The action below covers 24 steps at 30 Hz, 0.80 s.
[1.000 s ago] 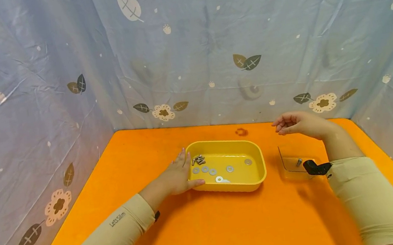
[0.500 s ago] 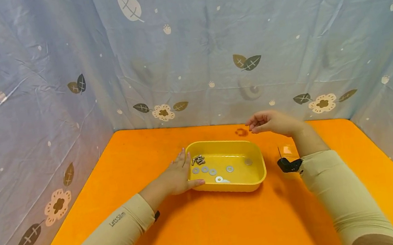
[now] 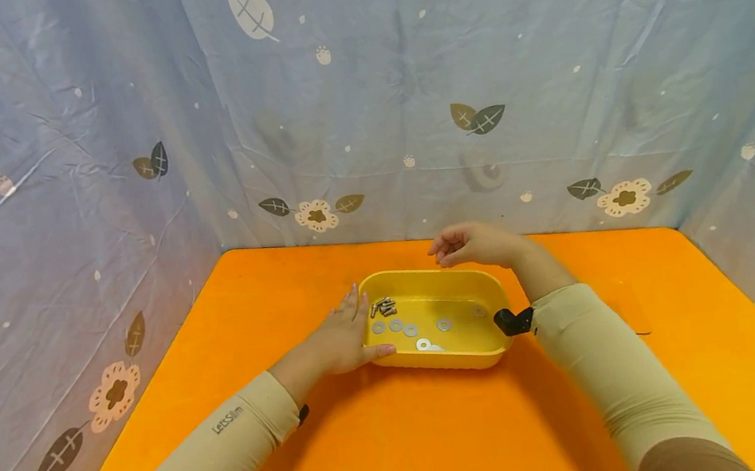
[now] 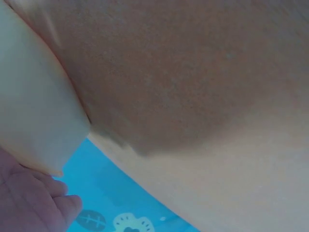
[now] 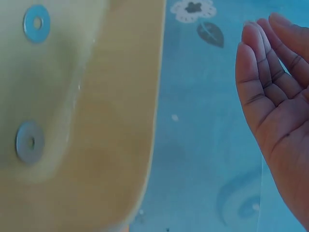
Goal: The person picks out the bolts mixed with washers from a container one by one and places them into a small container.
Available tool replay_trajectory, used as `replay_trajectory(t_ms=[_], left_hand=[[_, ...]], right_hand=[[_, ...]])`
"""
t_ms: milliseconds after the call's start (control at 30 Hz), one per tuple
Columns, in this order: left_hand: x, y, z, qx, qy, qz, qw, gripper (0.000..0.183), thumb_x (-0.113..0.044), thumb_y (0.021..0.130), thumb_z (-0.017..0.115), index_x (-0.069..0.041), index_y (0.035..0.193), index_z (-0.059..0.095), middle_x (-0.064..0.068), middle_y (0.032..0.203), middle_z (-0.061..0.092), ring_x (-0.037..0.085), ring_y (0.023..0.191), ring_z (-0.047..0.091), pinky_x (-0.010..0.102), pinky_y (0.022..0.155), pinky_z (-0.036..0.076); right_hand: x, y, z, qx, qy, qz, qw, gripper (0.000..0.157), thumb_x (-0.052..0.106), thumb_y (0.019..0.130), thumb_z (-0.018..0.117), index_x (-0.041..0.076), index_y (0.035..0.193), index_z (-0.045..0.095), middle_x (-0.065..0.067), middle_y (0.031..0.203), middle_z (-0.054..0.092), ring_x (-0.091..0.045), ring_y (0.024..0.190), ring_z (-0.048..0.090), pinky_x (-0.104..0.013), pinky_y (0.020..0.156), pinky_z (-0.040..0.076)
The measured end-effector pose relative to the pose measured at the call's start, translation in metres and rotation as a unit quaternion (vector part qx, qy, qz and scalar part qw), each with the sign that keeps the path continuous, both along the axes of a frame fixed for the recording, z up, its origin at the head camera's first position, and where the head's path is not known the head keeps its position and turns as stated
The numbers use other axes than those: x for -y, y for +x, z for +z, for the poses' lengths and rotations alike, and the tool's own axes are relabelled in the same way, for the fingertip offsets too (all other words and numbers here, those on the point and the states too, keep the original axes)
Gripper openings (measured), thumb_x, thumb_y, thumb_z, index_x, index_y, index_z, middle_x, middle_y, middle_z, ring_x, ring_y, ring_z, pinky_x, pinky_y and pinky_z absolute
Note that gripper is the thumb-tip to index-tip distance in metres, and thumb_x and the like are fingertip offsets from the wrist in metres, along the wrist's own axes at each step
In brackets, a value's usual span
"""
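Observation:
A yellow bin (image 3: 463, 356) stands on the orange table. Inside it, several small screws (image 3: 384, 308) are heaped at the left end, and several flat washers (image 3: 410, 330) lie spread over the floor. My left hand (image 3: 338, 343) rests at the bin's left end, fingers straight and spread, with the thumb over the near rim. Above the bin's far edge hovers my right hand (image 3: 478, 244), its fingers loosely bent. In the right wrist view that hand's palm holds nothing, and two washers (image 5: 30, 142) show past the bin wall (image 5: 120, 96).
A clear box (image 3: 638, 311) is mostly hidden behind the right forearm (image 3: 606, 364); its contents cannot be seen now. A patterned curtain (image 3: 345, 111) hangs behind the table (image 3: 407, 448) and along both sides.
My right hand has moved left, from beyond the clear box to above the bin's far edge. The forearm now covers most of that box. My left hand has stayed at the bin.

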State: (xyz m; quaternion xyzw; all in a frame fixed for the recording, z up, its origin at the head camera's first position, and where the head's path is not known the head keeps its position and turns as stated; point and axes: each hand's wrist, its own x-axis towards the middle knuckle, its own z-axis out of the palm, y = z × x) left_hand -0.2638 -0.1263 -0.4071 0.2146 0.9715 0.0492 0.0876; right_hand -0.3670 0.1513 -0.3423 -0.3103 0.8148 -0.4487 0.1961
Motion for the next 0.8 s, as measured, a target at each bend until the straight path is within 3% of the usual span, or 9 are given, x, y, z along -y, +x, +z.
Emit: replay_trajectory(t_ms=[233,600,800], left_hand=[[0.0,0.001,0.001,0.001,0.007,0.003,1.0,0.106,-0.071,0.08,0.041,0.004,0.144,0.002,0.022,0.15,-0.01,0.033,0.139,0.002,0.048,0.109,0.017],[0.001,0.0,0.0,0.002,0.004,0.005,1.0,0.109,-0.076,0.078,0.037,0.002,0.144,0.0,0.021,0.149,-0.012,0.032,0.139,0.001,0.047,0.109,0.016],[0.001,0.0,0.0,0.004,-0.001,0.004,1.0,0.108,-0.075,0.078,0.037,0.002,0.145,0.0,0.021,0.149,-0.013,0.032,0.139,0.002,0.047,0.109,0.016]], right_hand=[[0.024,-0.003,-0.002,-0.009,0.007,0.012,1.0,0.02,0.005,0.087,0.061,0.001,0.106,0.061,-0.029,0.104,0.057,-0.027,0.092,0.057,-0.033,0.085,0.047],[0.057,-0.006,-0.017,-0.026,0.035,0.038,0.998,0.02,0.0,0.086,0.061,-0.003,0.106,0.06,-0.026,0.102,0.059,-0.022,0.09,0.059,-0.031,0.084,0.049],[0.067,-0.008,-0.027,-0.023,0.066,0.065,0.995,0.024,0.003,0.088,0.059,-0.006,0.11,0.057,-0.018,0.099,0.06,-0.018,0.089,0.057,-0.03,0.084,0.048]])
